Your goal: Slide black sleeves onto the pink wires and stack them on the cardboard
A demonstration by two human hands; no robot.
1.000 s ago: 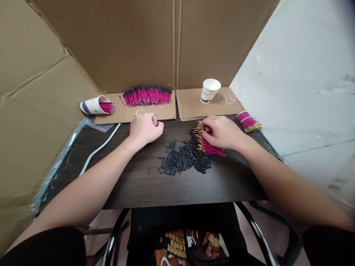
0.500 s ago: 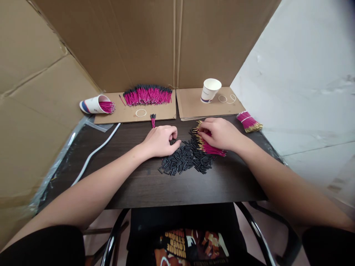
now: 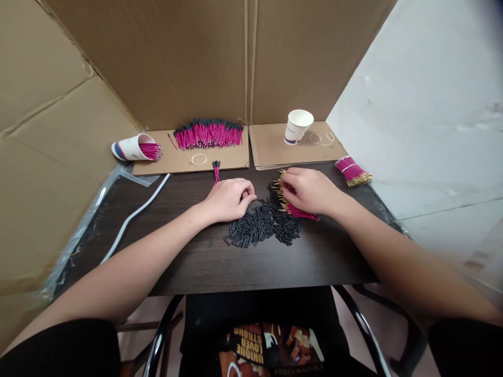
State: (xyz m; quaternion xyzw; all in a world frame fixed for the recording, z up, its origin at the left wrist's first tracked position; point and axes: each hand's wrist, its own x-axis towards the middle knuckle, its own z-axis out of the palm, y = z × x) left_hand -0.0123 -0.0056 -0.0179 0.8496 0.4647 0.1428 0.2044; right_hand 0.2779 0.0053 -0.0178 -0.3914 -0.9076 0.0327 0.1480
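My left hand (image 3: 231, 200) rests at the left edge of a heap of short black sleeves (image 3: 257, 226), thumb and forefinger pinched together. What lies in that pinch is too small to make out. A few pink wires with black ends (image 3: 216, 170) stick out behind this hand; whether its other fingers hold them is hidden. My right hand (image 3: 308, 189) lies over a pile of pink wires with gold tips (image 3: 301, 212), its fingers closed on wires near the gold ends. That pile borders the right side of the black heap.
Black-ended pink wires (image 3: 208, 135) lie in a row on cardboard (image 3: 165, 166). A tipped paper cup (image 3: 129, 148) holds more wires. A paper cup (image 3: 298, 128) stands upright near rubber bands (image 3: 315, 139). A banded wire bundle (image 3: 351, 170) lies right; a white cable (image 3: 135, 214) runs left.
My left thumb and fingers, apart before, have come together. My right hand stays over the gold-tipped wires, its fingers shifted slightly. The view has moved a little.
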